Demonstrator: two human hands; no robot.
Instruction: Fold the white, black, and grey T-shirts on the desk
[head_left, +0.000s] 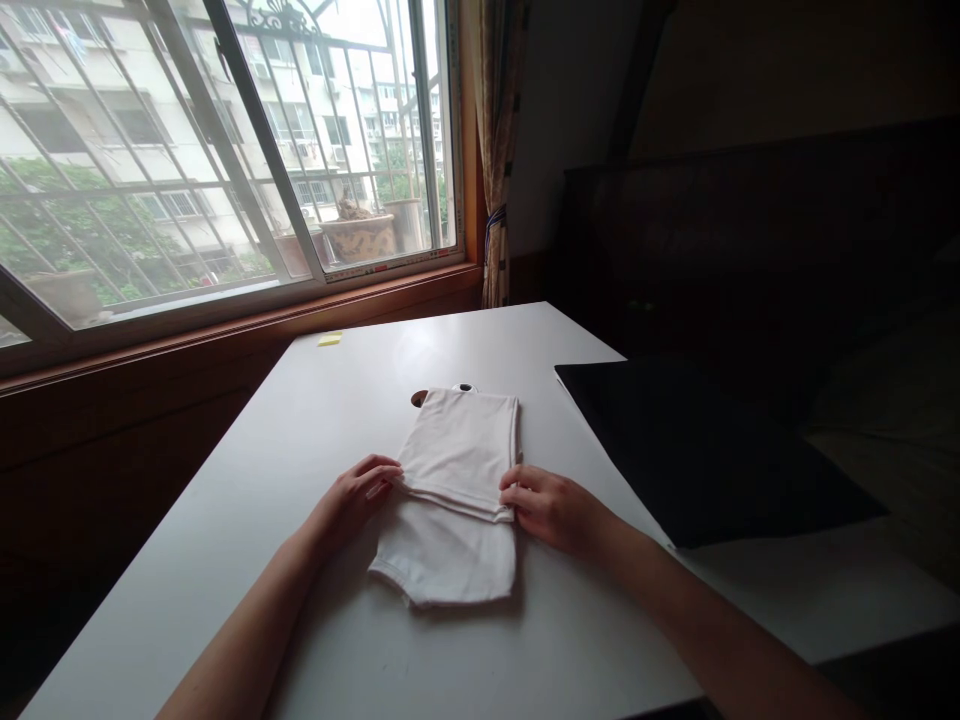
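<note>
A white garment, which looks like a T-shirt (459, 440), lies partly folded on the white table (247, 560). Its upper part is doubled over in layers, and the lower part spreads flat towards me, with a ribbed, curved edge at the lower left. My left hand (361, 487) pinches the left end of the folded hem. At the right end of that same hem, the fingers of my right hand (551, 505) are closed on the layered cloth. Both thumbs are largely hidden.
A black flat sheet or mat (712, 450) covers the table's right side. Beyond the garment are a round hole (418, 398) in the tabletop and a small white ring-shaped object (466, 387). A yellow sticky note (330, 339) lies near the far left corner, below a barred window (225, 150).
</note>
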